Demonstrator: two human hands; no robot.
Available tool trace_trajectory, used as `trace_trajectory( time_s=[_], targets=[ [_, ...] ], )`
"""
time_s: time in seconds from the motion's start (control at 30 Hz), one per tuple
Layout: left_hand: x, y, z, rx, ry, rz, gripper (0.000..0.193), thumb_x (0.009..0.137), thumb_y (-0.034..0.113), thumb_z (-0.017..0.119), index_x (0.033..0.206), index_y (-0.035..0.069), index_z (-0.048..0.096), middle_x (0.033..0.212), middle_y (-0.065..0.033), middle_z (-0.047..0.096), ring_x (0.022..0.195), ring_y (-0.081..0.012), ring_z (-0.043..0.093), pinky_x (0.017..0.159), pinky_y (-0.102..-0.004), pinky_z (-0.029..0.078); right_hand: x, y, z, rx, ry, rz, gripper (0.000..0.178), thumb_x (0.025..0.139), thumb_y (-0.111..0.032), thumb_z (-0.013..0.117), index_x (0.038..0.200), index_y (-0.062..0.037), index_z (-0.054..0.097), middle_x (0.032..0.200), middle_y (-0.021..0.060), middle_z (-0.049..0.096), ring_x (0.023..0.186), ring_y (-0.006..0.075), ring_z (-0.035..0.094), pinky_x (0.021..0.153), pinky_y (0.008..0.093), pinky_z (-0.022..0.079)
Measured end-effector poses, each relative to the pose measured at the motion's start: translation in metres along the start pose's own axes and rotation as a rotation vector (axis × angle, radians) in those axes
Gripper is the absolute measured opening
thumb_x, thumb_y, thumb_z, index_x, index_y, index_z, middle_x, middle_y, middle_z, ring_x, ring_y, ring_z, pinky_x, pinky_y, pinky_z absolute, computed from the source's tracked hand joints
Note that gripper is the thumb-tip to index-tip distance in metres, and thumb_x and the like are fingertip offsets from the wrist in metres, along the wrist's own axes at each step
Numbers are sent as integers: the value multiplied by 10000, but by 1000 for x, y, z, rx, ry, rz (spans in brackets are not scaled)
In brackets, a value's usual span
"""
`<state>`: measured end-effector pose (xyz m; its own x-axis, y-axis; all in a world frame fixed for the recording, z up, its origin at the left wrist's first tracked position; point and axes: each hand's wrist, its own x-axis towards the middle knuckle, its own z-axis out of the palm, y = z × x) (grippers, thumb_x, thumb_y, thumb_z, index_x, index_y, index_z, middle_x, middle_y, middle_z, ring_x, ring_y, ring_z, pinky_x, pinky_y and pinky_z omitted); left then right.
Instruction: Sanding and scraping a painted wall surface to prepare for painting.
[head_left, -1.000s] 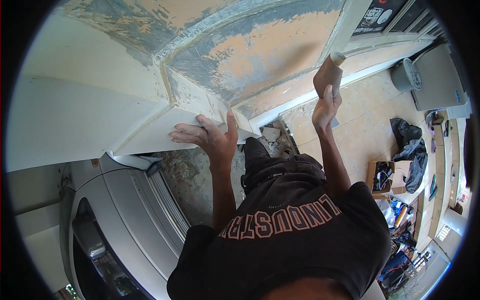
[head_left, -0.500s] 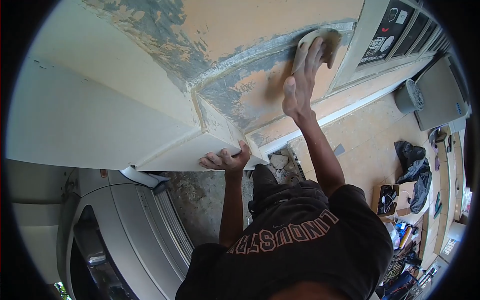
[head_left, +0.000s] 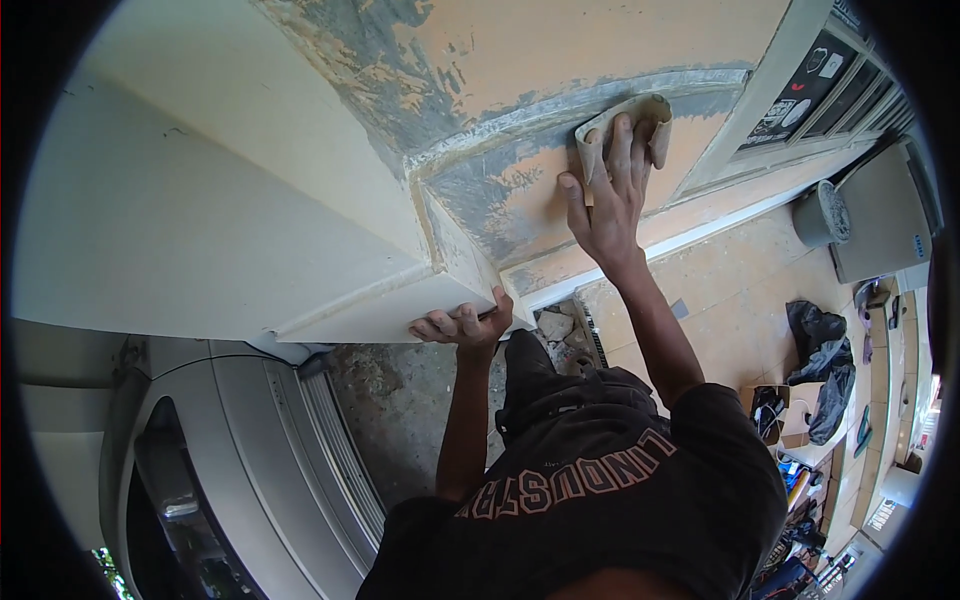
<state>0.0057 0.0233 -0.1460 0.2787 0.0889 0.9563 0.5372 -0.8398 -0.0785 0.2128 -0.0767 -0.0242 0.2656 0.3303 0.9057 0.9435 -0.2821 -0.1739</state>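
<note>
With its fingers laid over it, my right hand (head_left: 612, 215) presses a bent beige sheet of sandpaper (head_left: 655, 112) to the peach wall (head_left: 590, 40). The sheet curls up at both sides of the fingers, just below a whitish raised band (head_left: 520, 115) that crosses the wall. Grey patches of filler (head_left: 465, 200) spread around the band and in the corner. Lower down and to the left, my left hand (head_left: 468, 325) grips the edge of the white pillar (head_left: 350, 300), fingers curled on one face and thumb toward the other.
A silver car (head_left: 240, 420) stands close at the lower left. Rubble (head_left: 560, 328) lies by my leg. Off to the right are a grey bucket (head_left: 822, 215), a black plastic bag (head_left: 820, 345), a cardboard box (head_left: 795, 415) and a barred window (head_left: 815, 90).
My right hand and the sandpaper have come down a little from the raised band, and the sheet is more curled. My left hand keeps its grip. The whole view has shifted slightly.
</note>
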Motion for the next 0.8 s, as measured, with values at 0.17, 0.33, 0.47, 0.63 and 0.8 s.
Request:
trace_trajectory(
  time_s=[0.17,0.33,0.47,0.63,0.8],
  targets=[
    [2,0,-2,18,-2,18,824,742,296,670,1402,113,213,1515,-264,53,1372,-509,-4,1041,-663,39,24,21,-18,38,276,151,482,869,-179,558,1315,-13,487,1440,299,288,1302,442,313,1051,503,246],
    [0,-2,-1,12,2,-9,839,684,352,701,1382,210,260,1523,-206,78,1388,-470,-2,1058,-656,24,42,17,-10,126,414,162,532,835,-78,457,1366,-40,448,1475,255,267,1341,460,241,1085,522,182],
    [-7,-7,1,-4,-5,0,838,672,356,705,1372,217,266,1522,-195,88,1385,-476,5,1061,-655,24,54,12,3,139,437,146,578,825,-88,358,1399,-35,393,1503,266,187,1389,488,86,1108,562,50],
    [2,-1,2,-4,6,-4,797,710,370,708,1363,194,287,1519,-193,74,1377,-485,17,1057,-648,37,47,12,3,185,409,173,609,821,-55,350,1421,30,295,1508,276,151,1394,479,72,1106,569,46],
    [-1,-8,-7,26,-30,9,818,705,383,712,1364,182,272,1514,-201,74,1371,-497,24,1055,-653,43,87,20,-20,108,425,287,580,933,-167,300,1478,-33,149,1520,273,54,1416,415,46,1118,547,55]
  ],
)
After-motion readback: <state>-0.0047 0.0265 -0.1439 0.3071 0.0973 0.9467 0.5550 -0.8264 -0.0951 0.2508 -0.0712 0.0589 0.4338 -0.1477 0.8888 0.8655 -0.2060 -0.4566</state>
